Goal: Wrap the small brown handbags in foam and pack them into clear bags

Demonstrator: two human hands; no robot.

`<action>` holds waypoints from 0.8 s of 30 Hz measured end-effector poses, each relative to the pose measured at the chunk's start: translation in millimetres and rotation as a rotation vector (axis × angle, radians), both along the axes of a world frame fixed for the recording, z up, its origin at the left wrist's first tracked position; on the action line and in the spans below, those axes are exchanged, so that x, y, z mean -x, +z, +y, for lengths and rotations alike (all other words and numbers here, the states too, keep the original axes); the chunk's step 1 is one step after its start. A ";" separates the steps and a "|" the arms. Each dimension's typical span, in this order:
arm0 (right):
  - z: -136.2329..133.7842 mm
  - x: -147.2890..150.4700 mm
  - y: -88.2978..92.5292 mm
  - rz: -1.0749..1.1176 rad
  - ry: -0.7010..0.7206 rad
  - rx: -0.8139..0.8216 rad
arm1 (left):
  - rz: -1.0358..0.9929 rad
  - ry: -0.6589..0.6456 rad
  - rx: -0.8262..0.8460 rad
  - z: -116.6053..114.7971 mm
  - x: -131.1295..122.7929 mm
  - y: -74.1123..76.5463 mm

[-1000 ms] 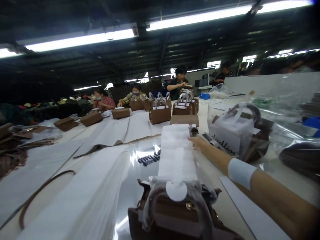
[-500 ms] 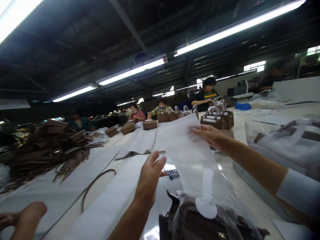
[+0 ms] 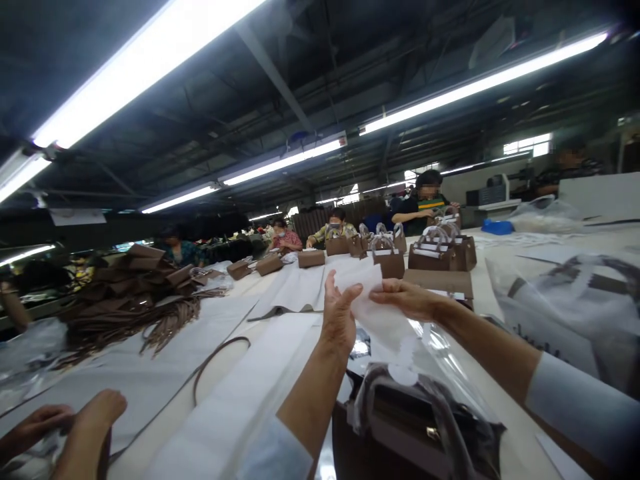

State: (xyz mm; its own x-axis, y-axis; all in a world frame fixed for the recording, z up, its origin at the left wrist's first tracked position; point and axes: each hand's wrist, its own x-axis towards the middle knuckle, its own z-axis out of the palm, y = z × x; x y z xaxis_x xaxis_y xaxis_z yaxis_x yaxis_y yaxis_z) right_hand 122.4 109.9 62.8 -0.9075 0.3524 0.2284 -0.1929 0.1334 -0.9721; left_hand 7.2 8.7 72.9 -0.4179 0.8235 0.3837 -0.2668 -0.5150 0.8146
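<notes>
In the head view, the left hand is rising from the lower middle of the picture with its back to the camera. Its fingers are pointing up and its thumb is pressing toward them, pinching the left edge of a thin white wrapping sheet. The right hand is reaching in from the right, its fingers pressed together and pinching the same sheet at its right edge, close to the left hand. The sheet is hanging between the two hands, above the table and just beyond a brown leather handbag wrapped in clear plastic film. This handbag is standing at the bottom edge, directly under the forearms. The sheet's lower end is running down to a small round white tab that is lying on top of the handbag.

The long table with a white covering is stretching away from the camera. A curved brown leather strap is lying on it, left of the left forearm. Further left, a heap of flat brown leather pieces is sitting on the table. Another person's two hands are showing at the lower left corner. A group of upright brown handbags with wrapped handles is standing behind the sheet. Several seated people are working at the table's far end. A large crumpled clear plastic bag is lying at the right, well apart from the hands.
</notes>
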 end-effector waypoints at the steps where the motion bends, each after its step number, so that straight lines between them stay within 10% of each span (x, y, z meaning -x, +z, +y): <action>1: -1.2 0.6 -0.6 -0.020 -0.032 -0.066 | -0.026 -0.009 -0.017 0.2 0.4 -0.6; 8: -2.0 0.7 6.7 0.148 -0.410 -0.661 | -0.072 0.018 -0.015 -8.3 -3.5 -2.4; 15: 5.5 -6.0 12.9 0.055 -0.253 -0.384 | 0.051 0.076 -0.011 -14.5 -9.1 3.2; 21: -11.7 -45.2 10.5 -0.084 -0.411 -0.576 | 0.669 0.711 -0.136 -88.7 -13.9 -16.5; 24: -8.7 -62.9 -5.7 -0.199 -0.423 -0.805 | 1.133 0.750 -0.162 -127.0 -15.6 -54.3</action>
State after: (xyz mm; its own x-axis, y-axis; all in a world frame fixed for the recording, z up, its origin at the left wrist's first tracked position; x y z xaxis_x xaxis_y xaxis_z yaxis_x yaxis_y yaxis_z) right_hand 185.3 101.2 57.0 -0.7883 0.4663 0.4015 0.1864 0.8028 -0.5664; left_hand 22.7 -118.3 18.6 -0.1352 0.4536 0.8809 0.8826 -0.3489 0.3151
